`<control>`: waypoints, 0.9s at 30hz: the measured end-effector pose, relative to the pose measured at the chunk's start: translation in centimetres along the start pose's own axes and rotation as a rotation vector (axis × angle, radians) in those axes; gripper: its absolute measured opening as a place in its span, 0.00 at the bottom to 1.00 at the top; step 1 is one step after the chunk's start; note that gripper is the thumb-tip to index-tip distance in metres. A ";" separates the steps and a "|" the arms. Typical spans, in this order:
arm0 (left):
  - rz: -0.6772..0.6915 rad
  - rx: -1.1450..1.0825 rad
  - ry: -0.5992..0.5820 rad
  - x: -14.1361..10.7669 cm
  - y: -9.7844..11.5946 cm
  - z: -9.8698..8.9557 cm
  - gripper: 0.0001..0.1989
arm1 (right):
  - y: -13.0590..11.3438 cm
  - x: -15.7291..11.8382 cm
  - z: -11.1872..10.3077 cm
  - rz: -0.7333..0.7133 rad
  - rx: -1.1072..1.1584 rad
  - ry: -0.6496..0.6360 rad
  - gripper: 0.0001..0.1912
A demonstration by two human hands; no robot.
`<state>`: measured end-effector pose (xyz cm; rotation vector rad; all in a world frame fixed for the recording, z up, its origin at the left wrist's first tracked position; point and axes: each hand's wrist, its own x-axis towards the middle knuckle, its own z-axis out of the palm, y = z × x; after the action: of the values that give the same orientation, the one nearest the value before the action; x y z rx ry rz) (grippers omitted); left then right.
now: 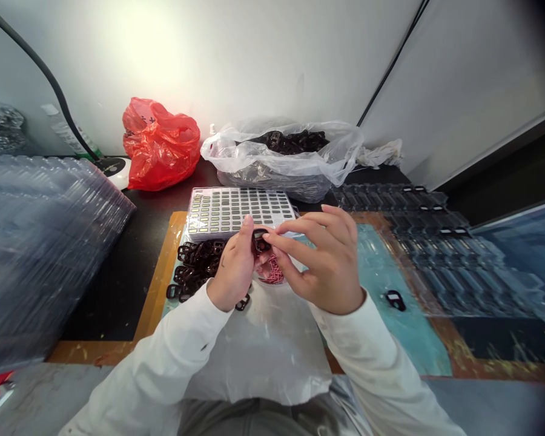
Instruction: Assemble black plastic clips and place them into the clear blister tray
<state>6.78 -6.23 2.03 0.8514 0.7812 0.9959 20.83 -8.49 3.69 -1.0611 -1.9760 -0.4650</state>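
Note:
My left hand (232, 266) and my right hand (320, 260) meet above the bench, with a small dark plastic buckle (260, 242) pinched between their fingers. Just below the fingertips, a small clear cup (270, 270) holds pink pieces and is partly hidden by my right hand. To the left of my left hand lies a heap of similar dark buckles (195, 265) on a plastic sheet (263, 345). Behind my hands stands a grey tray (240, 212) with rows of small rectangular slots. A single dark buckle (395, 300) lies on the teal mat (381, 254) to the right.
A clear bag of dark pieces (281, 158) and a red plastic bag (160, 145) stand at the back against the wall. Stacked clear moulded trays (40, 242) rise close on the left, and more (427, 242) lie on the right.

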 end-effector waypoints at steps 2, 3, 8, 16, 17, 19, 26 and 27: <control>0.002 0.003 0.008 0.1 -0.1 0.0 0.30 | 0.0 0.0 0.0 0.002 0.006 0.006 0.08; 0.003 0.008 0.015 0.1 -0.1 -0.1 0.30 | 0.0 0.0 0.0 0.002 0.008 0.006 0.09; 0.010 0.027 0.053 0.2 -0.2 -0.1 0.29 | -0.1 -0.1 0.2 0.002 -0.002 -0.018 0.12; 0.025 0.054 0.041 0.1 -0.3 -0.2 0.29 | -0.1 -0.1 0.2 0.009 -0.009 -0.018 0.10; 0.028 0.055 0.042 0.1 -0.3 -0.2 0.29 | -0.2 -0.1 0.2 0.010 -0.011 -0.017 0.10; 0.034 0.059 0.047 0.1 -0.3 -0.2 0.29 | -0.2 -0.1 0.2 0.007 -0.016 -0.015 0.10; 0.067 0.124 0.048 0.0 -0.3 -0.1 0.31 | -0.3 0.0 0.5 0.099 -0.004 0.019 0.05; 0.071 0.134 0.043 -0.1 -0.3 -0.1 0.30 | -0.3 -0.1 0.5 0.130 0.018 0.016 0.04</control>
<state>6.74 -6.33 1.73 0.9819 0.8666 1.0354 20.36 -8.34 3.36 -1.1631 -1.8804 -0.3839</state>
